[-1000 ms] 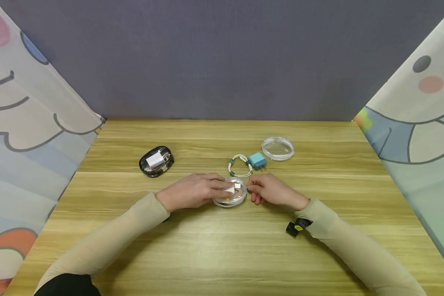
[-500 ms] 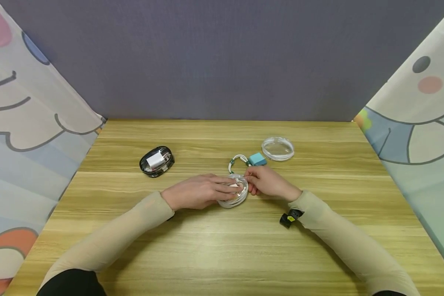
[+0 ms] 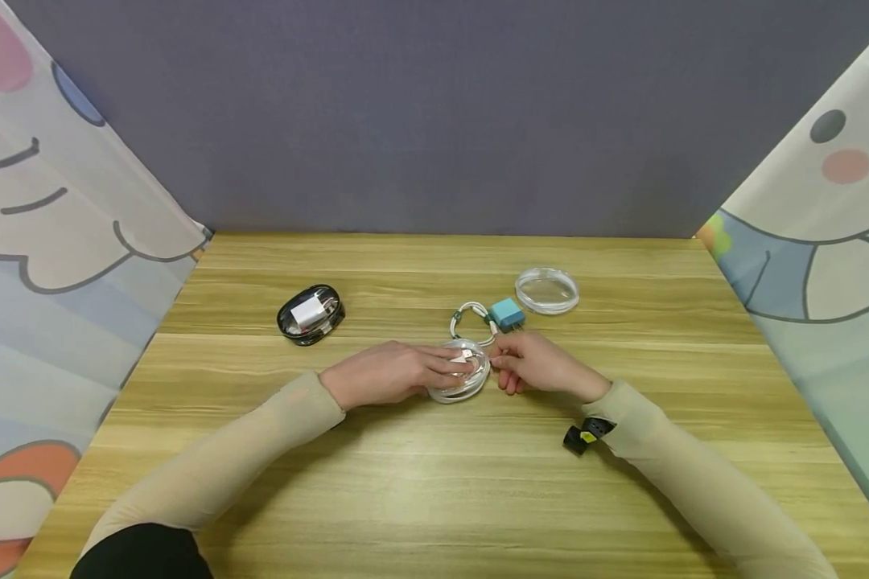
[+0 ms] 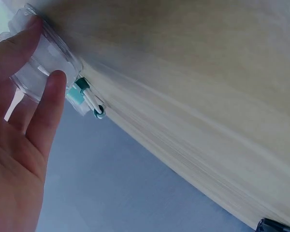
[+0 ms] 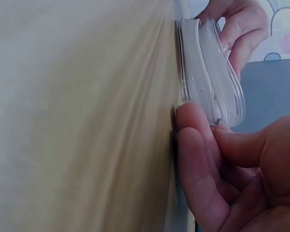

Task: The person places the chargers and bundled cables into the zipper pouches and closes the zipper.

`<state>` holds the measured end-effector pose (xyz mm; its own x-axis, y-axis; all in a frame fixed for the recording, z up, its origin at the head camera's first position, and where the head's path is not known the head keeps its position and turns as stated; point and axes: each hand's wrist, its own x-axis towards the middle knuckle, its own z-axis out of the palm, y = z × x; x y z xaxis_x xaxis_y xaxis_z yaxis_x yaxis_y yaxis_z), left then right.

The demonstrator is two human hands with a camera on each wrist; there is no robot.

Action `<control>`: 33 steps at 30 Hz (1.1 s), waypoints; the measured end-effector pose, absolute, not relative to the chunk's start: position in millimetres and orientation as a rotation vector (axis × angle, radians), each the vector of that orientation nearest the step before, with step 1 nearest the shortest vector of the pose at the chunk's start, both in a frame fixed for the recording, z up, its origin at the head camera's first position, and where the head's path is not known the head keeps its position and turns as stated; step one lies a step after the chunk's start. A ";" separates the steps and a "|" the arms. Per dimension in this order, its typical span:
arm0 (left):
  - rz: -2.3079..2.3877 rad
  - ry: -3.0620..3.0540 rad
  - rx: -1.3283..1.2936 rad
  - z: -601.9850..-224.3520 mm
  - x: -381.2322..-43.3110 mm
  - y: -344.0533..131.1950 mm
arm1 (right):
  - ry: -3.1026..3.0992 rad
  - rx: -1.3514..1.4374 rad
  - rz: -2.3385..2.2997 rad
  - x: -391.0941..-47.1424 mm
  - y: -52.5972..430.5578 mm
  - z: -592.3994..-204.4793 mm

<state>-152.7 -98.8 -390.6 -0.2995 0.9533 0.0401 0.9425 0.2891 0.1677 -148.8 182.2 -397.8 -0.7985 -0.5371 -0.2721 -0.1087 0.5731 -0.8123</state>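
Note:
A clear round zip case (image 3: 455, 395) lies on the table in the head view with a white plug and a cable visible inside. My left hand (image 3: 391, 374) grips it from the left, fingers spread over the lid. In the left wrist view its thumb and fingers bracket the clear wall. My right hand (image 3: 539, 366) is at the case's right edge. Thumb and forefinger pinch at the small zipper pull (image 5: 218, 121) on the side seam in the right wrist view, mostly hidden by the fingertips. The other right fingers are curled close to the tabletop.
Just behind the case lie a coiled white cable (image 3: 455, 323) with green ties and a blue charger plug (image 3: 507, 314). Further back right is another clear round case (image 3: 547, 307). A black-rimmed case (image 3: 311, 315) with a white item inside stands at left.
My right hand first moves away from me along the case's edge, then comes back slightly toward me. The left hand keeps its grip, and the case shifts a little to the right.

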 end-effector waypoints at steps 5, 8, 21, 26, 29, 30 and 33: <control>0.246 2.478 1.808 -389.8 -151.5 -96.9 | 2.257 -0.528 -1.159 -141.7 186.6 -398.5; 0.248 2.485 1.798 -389.3 -150.9 -96.3 | 2.224 -0.513 -1.171 -137.7 187.5 -398.0; 0.247 2.487 1.778 -384.9 -146.9 -97.2 | 2.162 -0.545 -1.197 -133.1 187.2 -402.0; 0.282 2.475 1.818 -383.2 -147.6 -99.1 | 2.247 -0.589 -1.179 -137.7 184.7 -402.6; 0.270 2.490 1.858 -383.6 -149.0 -99.1 | 2.310 -0.602 -1.167 -141.9 183.0 -403.2; 0.269 2.497 1.867 -383.9 -149.6 -98.9 | 2.330 -0.602 -1.161 -143.3 182.2 -403.4; 0.280 2.512 1.907 -385.2 -151.8 -97.6 | 2.377 -0.598 -1.150 -148.1 178.8 -404.5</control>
